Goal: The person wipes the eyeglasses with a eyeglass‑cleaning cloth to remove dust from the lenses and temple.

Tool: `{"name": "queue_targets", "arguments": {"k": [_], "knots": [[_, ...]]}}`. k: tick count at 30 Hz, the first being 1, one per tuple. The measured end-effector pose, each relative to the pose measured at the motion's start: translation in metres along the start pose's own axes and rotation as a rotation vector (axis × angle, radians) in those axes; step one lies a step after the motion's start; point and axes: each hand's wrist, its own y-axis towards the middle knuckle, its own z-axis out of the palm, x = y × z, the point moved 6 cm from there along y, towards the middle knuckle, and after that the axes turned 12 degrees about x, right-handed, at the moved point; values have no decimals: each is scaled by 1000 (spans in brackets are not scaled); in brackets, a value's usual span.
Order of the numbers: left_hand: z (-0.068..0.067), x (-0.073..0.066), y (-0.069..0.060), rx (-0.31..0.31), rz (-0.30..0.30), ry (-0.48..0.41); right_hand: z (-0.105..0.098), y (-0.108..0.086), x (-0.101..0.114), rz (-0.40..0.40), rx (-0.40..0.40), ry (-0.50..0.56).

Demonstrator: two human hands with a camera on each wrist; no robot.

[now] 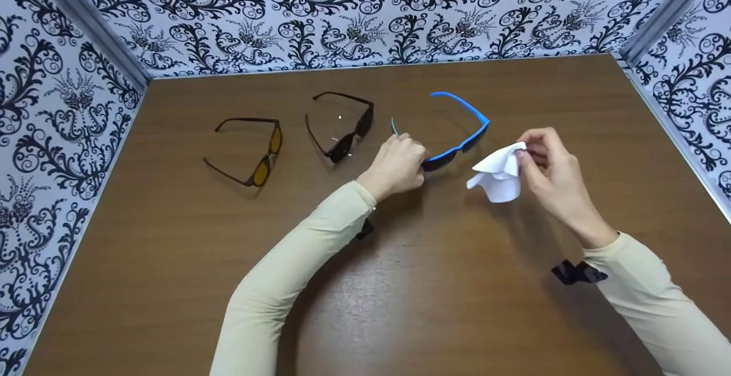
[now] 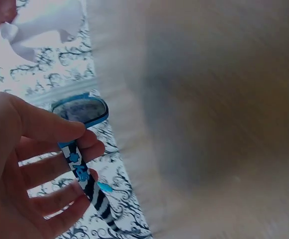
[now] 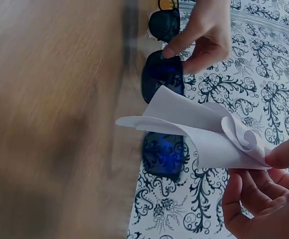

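Note:
My left hand (image 1: 398,164) grips a pair of blue-framed sunglasses (image 1: 440,162) at one end of the front, by the hinge. Thumb and fingers pinch that corner in the left wrist view, where the temple arm (image 2: 97,196) carries a black-and-white pattern with blue marks. Beside the glasses, my right hand (image 1: 557,179) pinches a white cloth (image 1: 501,182) by one edge, and the rest of it hangs folded. From the right wrist, the cloth (image 3: 184,127) partly covers the dark bluish lenses (image 3: 165,154) behind it. Cloth and lenses look apart in the head view.
Left of the blue pair, dark-lensed black sunglasses (image 1: 342,146) lie with arms unfolded. Farther left are dark-framed glasses with yellow lenses (image 1: 262,170). All rest on a brown wooden table (image 1: 171,239). Patterned black-and-white panels (image 1: 365,22) border the table's back and sides.

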Motion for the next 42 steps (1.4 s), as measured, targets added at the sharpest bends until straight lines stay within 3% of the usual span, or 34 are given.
{"name": "queue_targets", "arguments": {"k": [9,13,19,27,34,37,40,42], "knots": [[-21,-11,-16,-21,-7,-346,22,17,11,-39,57,-17],[-29,-14,-23,-37,-15,-453,34,22,17,-74,38,-63],[-33,-14,-30,35,-29,-596,49,23,30,-223,-61,-198],[-31,-9,-41,144,-61,-784,71,13,46,-414,-75,-246],[-34,-3,-51,131,-54,-876,85,-5,58,-656,9,-300],[-34,-1,-54,132,-44,-955,86,-12,60,-746,-1,-351],[-33,0,-56,150,-31,-1015,81,-12,58,-759,-49,-378],[-33,0,-58,166,-24,-1021,77,-8,57,-720,-77,-363]]}}
